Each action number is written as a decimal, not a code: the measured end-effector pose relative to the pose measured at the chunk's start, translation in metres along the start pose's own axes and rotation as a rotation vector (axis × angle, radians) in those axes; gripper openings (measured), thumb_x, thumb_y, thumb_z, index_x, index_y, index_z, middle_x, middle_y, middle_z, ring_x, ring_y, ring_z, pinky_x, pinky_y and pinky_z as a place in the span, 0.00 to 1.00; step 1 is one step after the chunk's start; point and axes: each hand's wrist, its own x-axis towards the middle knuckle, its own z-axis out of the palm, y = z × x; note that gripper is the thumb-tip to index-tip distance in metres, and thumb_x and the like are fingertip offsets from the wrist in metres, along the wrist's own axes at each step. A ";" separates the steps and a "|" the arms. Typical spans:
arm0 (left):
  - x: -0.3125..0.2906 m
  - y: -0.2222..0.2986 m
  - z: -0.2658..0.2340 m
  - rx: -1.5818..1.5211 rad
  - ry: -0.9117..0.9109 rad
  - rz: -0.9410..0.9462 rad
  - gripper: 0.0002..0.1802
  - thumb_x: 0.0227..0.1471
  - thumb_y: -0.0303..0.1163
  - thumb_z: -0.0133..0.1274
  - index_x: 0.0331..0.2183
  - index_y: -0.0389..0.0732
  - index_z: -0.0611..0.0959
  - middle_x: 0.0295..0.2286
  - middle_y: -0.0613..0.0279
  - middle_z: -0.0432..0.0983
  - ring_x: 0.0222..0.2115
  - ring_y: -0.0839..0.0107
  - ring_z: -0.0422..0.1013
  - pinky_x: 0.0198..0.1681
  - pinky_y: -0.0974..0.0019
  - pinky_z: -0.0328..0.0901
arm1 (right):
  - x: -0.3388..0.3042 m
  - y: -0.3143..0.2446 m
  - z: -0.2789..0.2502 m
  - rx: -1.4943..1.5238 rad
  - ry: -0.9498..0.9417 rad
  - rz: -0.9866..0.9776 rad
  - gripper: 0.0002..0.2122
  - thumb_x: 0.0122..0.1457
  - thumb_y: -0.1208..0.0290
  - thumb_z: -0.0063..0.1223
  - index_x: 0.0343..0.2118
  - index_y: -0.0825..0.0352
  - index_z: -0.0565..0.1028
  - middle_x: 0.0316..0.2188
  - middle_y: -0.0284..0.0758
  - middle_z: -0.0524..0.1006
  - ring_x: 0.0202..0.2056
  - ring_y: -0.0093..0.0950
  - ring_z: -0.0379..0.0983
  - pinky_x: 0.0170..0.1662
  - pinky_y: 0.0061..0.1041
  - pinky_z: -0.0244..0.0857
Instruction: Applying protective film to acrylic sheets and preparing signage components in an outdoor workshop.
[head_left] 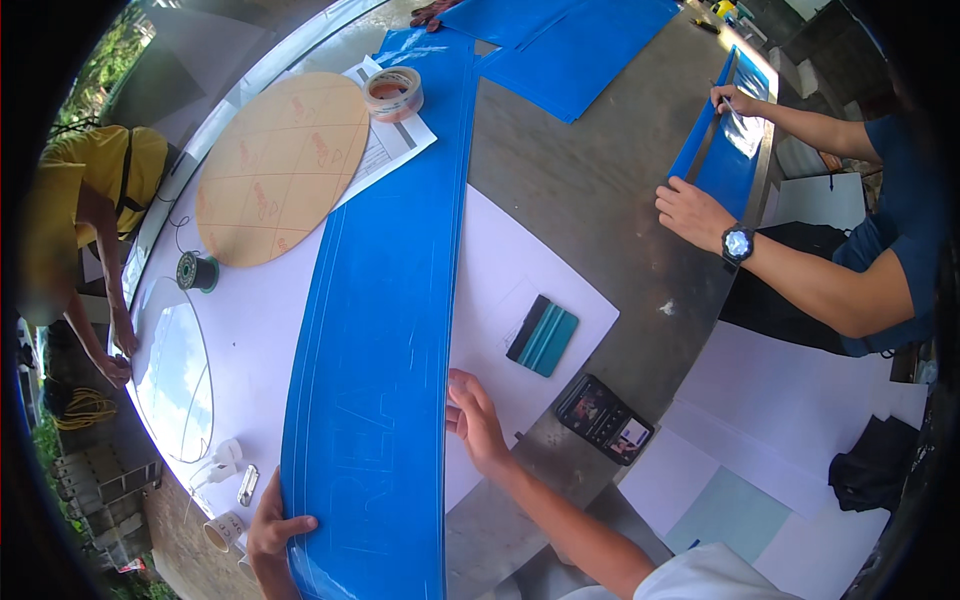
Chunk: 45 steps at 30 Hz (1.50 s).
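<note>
A long blue sheet (375,330) with faint scored lines and letter outlines stretches away from me over the table. My left hand (268,530) grips its near left edge, thumb on top and the other fingers partly hidden. At the right edge, my right hand (478,420) has its fingers loosely bent and apart, tips against the sheet's side; no thumb lies over it. A teal squeegee (543,336) with a dark edge rests on white board (500,270) to the right. Beyond it, nearer me, lies a phone (604,420) with its screen lit.
Far left are a brown oval panel (282,168), a tape roll (393,94), a wire spool (196,271) and a clear oval sheet (174,370). A utility knife (248,485) lies near my left hand. Co-workers stand left and right; the right one marks a blue strip (728,140).
</note>
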 end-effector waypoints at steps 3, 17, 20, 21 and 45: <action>-0.023 -0.002 0.004 -0.050 -0.011 0.000 0.52 0.28 0.17 0.61 0.58 0.28 0.58 0.49 0.45 0.68 0.51 0.57 0.67 0.56 0.60 0.59 | 0.035 -0.036 -0.010 0.142 -0.077 0.069 0.22 0.62 0.53 0.44 0.52 0.64 0.66 0.43 0.33 0.72 0.39 0.25 0.73 0.42 0.29 0.67; -0.063 -0.081 0.046 -0.329 -0.021 -0.127 0.57 0.29 0.17 0.64 0.61 0.30 0.52 0.53 0.47 0.64 0.55 0.59 0.62 0.59 0.58 0.54 | 0.173 -0.179 0.024 -0.718 0.160 -0.413 0.09 0.52 0.74 0.56 0.31 0.76 0.76 0.28 0.42 0.79 0.30 0.29 0.76 0.35 0.34 0.69; -0.046 -0.107 0.068 -0.442 -0.115 -0.220 0.59 0.29 0.19 0.65 0.61 0.30 0.50 0.54 0.46 0.62 0.56 0.57 0.61 0.61 0.57 0.52 | 0.176 -0.200 0.032 -1.021 0.245 -0.576 0.07 0.52 0.74 0.54 0.30 0.74 0.76 0.28 0.48 0.79 0.30 0.41 0.78 0.36 0.35 0.69; -0.050 -0.127 0.065 -0.464 -0.119 -0.215 0.60 0.29 0.21 0.67 0.61 0.31 0.50 0.56 0.47 0.61 0.56 0.58 0.61 0.61 0.56 0.52 | 0.169 -0.206 0.043 -1.019 0.218 -0.567 0.07 0.52 0.74 0.54 0.30 0.74 0.76 0.28 0.48 0.79 0.30 0.41 0.78 0.36 0.35 0.69; 0.078 -0.153 0.262 -0.630 -0.528 -0.139 0.59 0.36 0.25 0.67 0.64 0.39 0.49 0.58 0.51 0.58 0.59 0.61 0.56 0.62 0.57 0.49 | 0.142 -0.378 0.079 -1.631 0.147 -1.044 0.11 0.55 0.72 0.50 0.34 0.76 0.73 0.30 0.48 0.77 0.32 0.40 0.76 0.36 0.39 0.68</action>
